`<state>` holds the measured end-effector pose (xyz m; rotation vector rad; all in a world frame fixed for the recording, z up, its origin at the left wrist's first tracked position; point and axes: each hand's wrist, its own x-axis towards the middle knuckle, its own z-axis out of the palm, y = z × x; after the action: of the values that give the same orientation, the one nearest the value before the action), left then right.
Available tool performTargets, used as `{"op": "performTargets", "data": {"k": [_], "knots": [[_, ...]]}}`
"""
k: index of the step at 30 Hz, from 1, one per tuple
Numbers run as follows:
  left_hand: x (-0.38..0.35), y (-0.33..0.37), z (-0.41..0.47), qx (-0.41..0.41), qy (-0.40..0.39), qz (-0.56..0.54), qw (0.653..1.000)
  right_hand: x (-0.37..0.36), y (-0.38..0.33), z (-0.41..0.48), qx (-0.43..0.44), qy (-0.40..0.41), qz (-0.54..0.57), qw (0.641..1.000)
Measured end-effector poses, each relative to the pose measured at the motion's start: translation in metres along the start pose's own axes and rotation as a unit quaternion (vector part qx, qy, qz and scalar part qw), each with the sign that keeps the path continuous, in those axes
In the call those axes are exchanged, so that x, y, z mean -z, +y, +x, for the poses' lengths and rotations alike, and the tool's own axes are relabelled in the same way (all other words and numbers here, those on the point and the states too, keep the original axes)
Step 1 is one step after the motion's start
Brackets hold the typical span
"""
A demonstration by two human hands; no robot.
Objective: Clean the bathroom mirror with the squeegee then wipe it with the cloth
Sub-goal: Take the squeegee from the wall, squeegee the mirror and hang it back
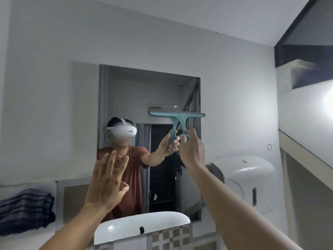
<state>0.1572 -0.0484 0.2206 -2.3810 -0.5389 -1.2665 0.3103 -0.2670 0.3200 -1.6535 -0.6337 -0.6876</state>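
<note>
The bathroom mirror (pixel 144 98) hangs on the white wall straight ahead. My right hand (pixel 192 150) grips the handle of a teal squeegee (pixel 177 117), whose blade lies level against the glass near the mirror's right edge, about mid-height. My left hand (pixel 108 181) is raised in front of the mirror's lower left part, fingers spread, holding nothing. A dark striped cloth (pixel 27 208) lies folded on the ledge at the far left. The mirror reflects a person in a red shirt with a headset.
A white basin (pixel 126 230) sits below the mirror. A white dispenser (pixel 252 179) is fixed to the wall at the right of the mirror. A sloped ledge (pixel 306 156) runs along the right wall. Tiled wall shows under the basin.
</note>
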Motion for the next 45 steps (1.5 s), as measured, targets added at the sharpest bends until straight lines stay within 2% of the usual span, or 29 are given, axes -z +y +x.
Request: {"op": "performTargets", "data": {"k": [6, 13, 21, 28, 32, 38, 45], "knots": [[-0.007, -0.006, -0.036, -0.005, -0.038, 0.024, 0.999, -0.026, -0.019, -0.038, -0.090, 0.004, 0.131, 0.987], [-0.009, -0.008, -0.038, 0.006, -0.054, 0.017, 0.998, -0.064, -0.044, -0.068, -0.102, -0.019, 0.200, 0.974], [-0.007, -0.005, -0.039, 0.026, -0.078, 0.011, 0.997, -0.085, -0.056, -0.078, -0.084, -0.032, 0.214, 0.973], [-0.006, -0.006, -0.040, 0.025, -0.081, 0.018, 0.996, -0.092, -0.060, -0.087, 0.050, -0.072, 0.093, 0.992], [-0.005, -0.006, -0.040, 0.027, -0.074, 0.021, 0.997, -0.082, -0.050, -0.080, 0.108, -0.065, 0.037, 0.991], [-0.003, -0.007, -0.042, 0.025, -0.054, 0.023, 0.998, -0.058, -0.020, -0.056, 0.182, -0.088, -0.053, 0.978], [0.000, -0.006, -0.043, 0.028, -0.049, 0.025, 0.998, -0.022, 0.001, -0.026, 0.277, -0.116, -0.145, 0.943]]}}
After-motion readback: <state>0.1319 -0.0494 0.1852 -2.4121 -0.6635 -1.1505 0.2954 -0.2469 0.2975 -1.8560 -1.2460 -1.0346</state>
